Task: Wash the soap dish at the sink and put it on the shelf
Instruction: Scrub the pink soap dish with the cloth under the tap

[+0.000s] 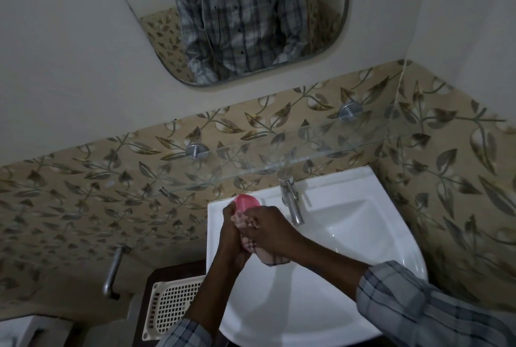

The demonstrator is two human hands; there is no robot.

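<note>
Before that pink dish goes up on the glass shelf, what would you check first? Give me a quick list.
1. Grip on the pink soap dish: ok; the left hand holds it over the sink.
2. Wiping finished: cannot tell; the right hand presses a checked cloth against the dish.
3. Dish dry: cannot tell; most of it is hidden by the hands.
4. Tap off: ok; no water stream is visible.
5. Free spot on the glass shelf: ok; nothing is seen lying on it.
6. Path upward: ok; the shelf edge sits just above the dish, with nothing between.
</note>
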